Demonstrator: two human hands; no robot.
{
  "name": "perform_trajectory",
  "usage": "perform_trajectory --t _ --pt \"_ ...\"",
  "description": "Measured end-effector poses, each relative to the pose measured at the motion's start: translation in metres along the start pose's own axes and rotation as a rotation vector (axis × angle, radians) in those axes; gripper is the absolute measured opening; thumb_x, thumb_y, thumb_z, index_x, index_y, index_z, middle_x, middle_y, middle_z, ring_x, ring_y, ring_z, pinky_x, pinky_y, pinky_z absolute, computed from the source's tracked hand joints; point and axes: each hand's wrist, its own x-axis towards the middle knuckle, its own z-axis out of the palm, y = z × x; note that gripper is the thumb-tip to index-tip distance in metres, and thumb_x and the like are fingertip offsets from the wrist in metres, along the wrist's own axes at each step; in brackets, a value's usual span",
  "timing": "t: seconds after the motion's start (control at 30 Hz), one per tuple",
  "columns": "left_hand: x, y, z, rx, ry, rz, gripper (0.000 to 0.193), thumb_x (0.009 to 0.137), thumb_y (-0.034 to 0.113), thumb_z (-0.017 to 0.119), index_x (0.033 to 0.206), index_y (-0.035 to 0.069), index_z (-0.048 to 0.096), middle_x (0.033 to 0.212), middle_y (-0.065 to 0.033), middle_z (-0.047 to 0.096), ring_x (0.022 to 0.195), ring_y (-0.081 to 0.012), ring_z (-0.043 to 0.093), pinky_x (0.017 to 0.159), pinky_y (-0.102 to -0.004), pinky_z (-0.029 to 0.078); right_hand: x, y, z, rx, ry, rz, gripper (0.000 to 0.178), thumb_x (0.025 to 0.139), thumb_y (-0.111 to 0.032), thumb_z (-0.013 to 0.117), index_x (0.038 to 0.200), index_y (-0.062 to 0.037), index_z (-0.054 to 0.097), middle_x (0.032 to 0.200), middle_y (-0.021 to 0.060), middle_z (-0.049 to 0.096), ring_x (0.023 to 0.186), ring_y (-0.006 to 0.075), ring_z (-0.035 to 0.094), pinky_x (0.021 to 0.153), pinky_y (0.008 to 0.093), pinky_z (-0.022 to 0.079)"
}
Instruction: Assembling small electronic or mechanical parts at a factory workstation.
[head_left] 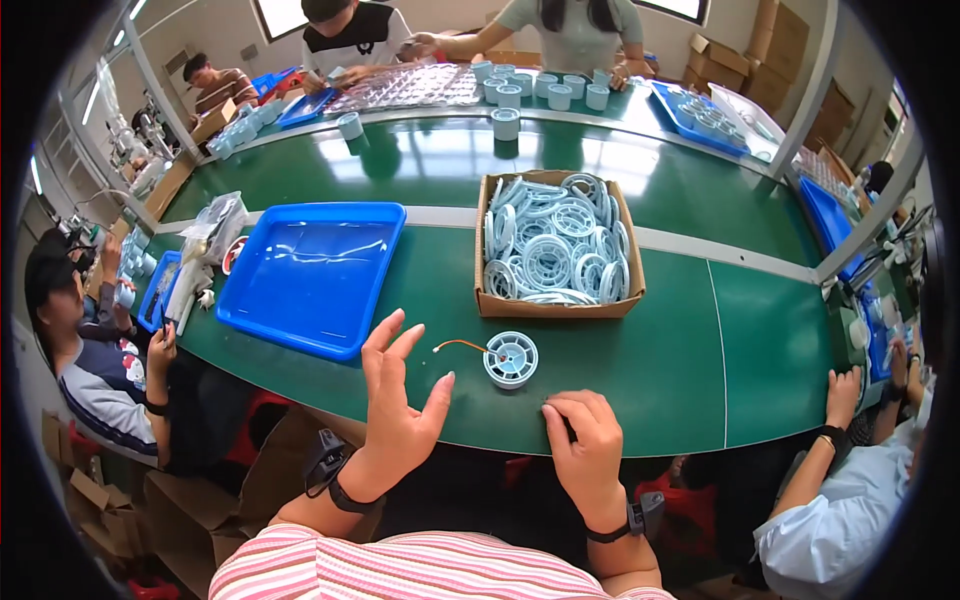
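My left hand [400,405] is raised over the table's near edge, fingers spread and nothing in them. Resting at the same edge, my right hand [587,440] has its fingers loosely curled together, and no object shows in them. Ahead of and between my hands sits a round light-blue plastic fan-like part [511,359] with a spoked, open-looking top. From its left side a thin orange wire [462,343] runs out over the table to a small white connector. Neither hand touches the part.
Behind the part stands a cardboard box [560,309] full of light-blue plastic rings [548,262]. A blue tray [310,270] lies to the left, beside bagged items [215,225]. Light-blue cups [506,124] stand on the far table. Co-workers sit on both sides and across.
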Motion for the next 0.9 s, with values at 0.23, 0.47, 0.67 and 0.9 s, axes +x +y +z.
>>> perform_trajectory --t 0.23,0.47,0.67,0.9 --pt "0.015 -0.041 -0.038 0.551 0.085 0.081 0.064 0.087 0.016 0.076 0.142 0.002 0.046 0.155 -0.0263 0.032 0.137 -0.0401 0.042 0.116 -0.0497 0.032 -0.017 -0.006 -0.015 0.076 -0.059 0.055 0.019 0.087 0.000 0.071 0.075 -0.0003 0.056 0.075 0.0137 0.059 0.068 0.0305 0.057 0.063 0.0386 0.045" --pt "-0.009 -0.077 -0.051 0.797 -0.167 0.043 0.045 0.091 0.023 0.072 0.129 0.000 0.060 0.144 -0.0208 0.054 0.133 -0.0368 0.051 0.112 -0.0490 0.036 -0.027 -0.003 -0.029 0.084 -0.074 0.065 0.024 0.091 0.000 0.068 0.074 0.0013 0.050 0.071 0.0130 0.054 0.064 0.0284 0.051 0.060 0.0373 0.042" --pt "-0.009 -0.070 -0.067 0.715 -0.213 0.141 0.035 0.089 0.018 0.072 0.120 0.003 0.067 0.130 -0.0147 0.066 0.121 -0.0310 0.061 0.102 -0.0465 0.042 -0.027 -0.003 -0.039 0.124 -0.063 0.082 0.026 0.093 -0.002 0.066 0.074 0.0021 0.050 0.069 0.0115 0.051 0.061 0.0227 0.048 0.058 0.0343 0.039" --pt "0.017 -0.070 -0.058 0.664 -0.342 0.247 0.028 0.085 0.011 0.072 0.113 0.004 0.070 0.124 -0.0148 0.070 0.113 -0.0301 0.066 0.093 -0.0421 0.047 -0.025 0.009 -0.075 0.068 -0.078 0.262 0.032 0.097 -0.007 0.065 0.070 0.0024 0.052 0.064 0.0088 0.050 0.056 0.0170 0.046 0.053 0.0316 0.036"
